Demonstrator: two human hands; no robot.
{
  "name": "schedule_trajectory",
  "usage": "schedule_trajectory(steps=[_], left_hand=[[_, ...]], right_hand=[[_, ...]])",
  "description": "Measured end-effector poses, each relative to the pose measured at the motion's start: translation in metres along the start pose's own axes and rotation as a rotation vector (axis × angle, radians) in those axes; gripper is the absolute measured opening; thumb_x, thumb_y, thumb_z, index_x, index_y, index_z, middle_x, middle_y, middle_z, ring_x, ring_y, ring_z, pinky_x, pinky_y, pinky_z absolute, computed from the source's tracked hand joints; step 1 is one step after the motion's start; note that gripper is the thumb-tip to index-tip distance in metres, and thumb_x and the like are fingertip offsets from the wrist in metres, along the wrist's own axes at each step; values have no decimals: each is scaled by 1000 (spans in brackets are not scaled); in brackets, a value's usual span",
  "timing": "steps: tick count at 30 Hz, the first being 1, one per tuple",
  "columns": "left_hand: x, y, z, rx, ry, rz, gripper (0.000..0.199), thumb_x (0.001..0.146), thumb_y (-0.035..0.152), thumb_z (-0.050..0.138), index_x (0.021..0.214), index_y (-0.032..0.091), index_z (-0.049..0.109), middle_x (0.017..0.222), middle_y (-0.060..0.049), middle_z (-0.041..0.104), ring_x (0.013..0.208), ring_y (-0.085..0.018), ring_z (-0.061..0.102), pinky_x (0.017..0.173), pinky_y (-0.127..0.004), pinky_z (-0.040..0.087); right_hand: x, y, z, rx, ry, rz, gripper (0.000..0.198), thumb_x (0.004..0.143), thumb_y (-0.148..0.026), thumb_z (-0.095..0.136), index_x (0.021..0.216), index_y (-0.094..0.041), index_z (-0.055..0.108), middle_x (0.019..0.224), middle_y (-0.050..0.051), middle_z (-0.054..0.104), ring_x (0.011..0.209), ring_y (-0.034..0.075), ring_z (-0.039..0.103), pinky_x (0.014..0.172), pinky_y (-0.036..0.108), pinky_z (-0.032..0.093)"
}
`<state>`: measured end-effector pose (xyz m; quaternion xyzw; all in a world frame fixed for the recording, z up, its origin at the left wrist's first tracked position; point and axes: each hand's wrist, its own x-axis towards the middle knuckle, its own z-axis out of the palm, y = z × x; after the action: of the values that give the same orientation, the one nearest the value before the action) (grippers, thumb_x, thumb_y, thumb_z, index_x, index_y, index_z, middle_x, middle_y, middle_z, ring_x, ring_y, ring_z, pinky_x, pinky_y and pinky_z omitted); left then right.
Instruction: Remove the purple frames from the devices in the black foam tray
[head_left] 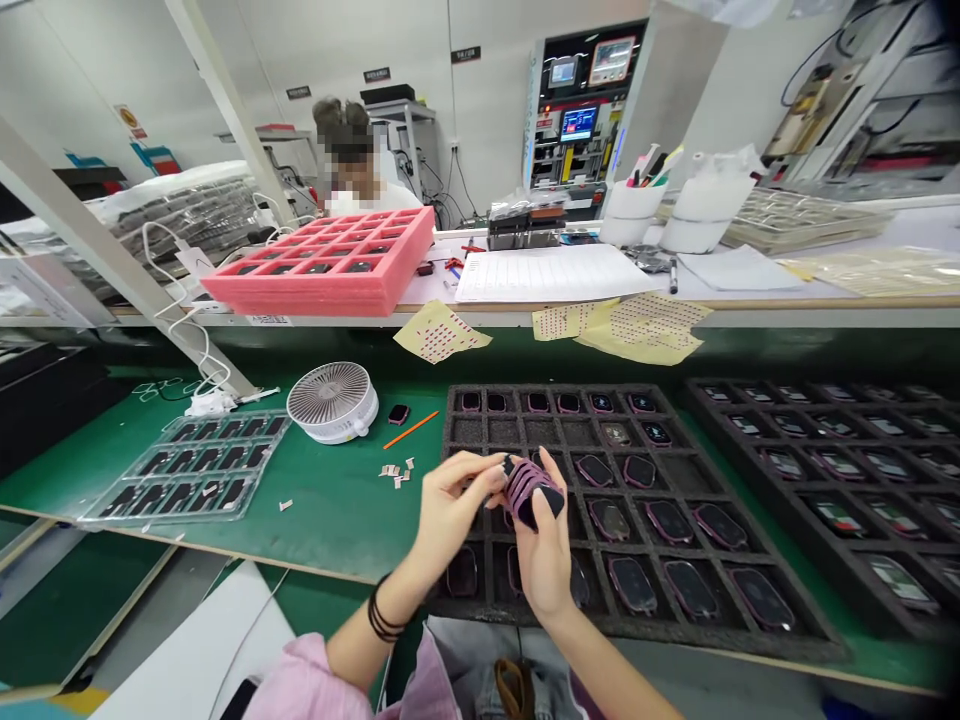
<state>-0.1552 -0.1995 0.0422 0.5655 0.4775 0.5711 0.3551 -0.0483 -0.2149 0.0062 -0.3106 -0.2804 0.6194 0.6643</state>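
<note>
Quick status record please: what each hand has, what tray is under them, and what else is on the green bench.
right hand: holds a stack of pink-edged dark parts upright over the tray
left hand: fingertips pinch the top of that stack
tray under hands: black foam tray, many cells filled, several near the hands bare
second black tray: to the right, filled
clear blister tray: far left of the bench
small fan: lying beside it
orange stick: near the fan
pink foam tray: on the raised shelf

left hand [450, 500] pinching, right hand [544, 545] gripping
</note>
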Motion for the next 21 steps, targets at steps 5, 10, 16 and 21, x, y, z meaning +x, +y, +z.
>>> schedule_trajectory(steps=[5, 10, 16, 21], left_hand=[[-13, 4, 37, -178, 50, -91, 16, 82, 27, 65, 91, 20, 76, 84, -5, 68, 78, -14, 60, 70, -24, 48], [-14, 2, 39, -104, 46, -51, 15, 81, 26, 65, 91, 20, 76, 82, -5, 67, 78, -15, 59, 71, -26, 47], [-18, 0, 42, -41, 33, 76, 16, 86, 28, 60, 92, 22, 74, 98, -7, 63, 100, -19, 58, 91, -34, 46], [-26, -13, 46, -87, -74, 109, 25, 93, 31, 48, 105, 25, 69, 125, -7, 57, 136, -26, 32, 111, -49, 28]], right_hand=[[-1, 6, -1, -98, 109, -162, 51, 88, -42, 50, 136, -31, 35, 133, 7, 48, 123, 23, 46, 105, 48, 34], [0, 7, -4, -185, 128, -222, 51, 88, -42, 49, 136, -30, 34, 134, 8, 47, 124, 24, 45, 106, 51, 31], [3, 5, -7, -253, 116, -259, 54, 89, -43, 47, 139, -30, 29, 136, 10, 43, 123, 25, 46, 105, 52, 33], [4, 5, -11, -285, 112, -246, 56, 90, -43, 47, 140, -29, 29, 139, 9, 42, 126, 25, 44, 106, 51, 32]])
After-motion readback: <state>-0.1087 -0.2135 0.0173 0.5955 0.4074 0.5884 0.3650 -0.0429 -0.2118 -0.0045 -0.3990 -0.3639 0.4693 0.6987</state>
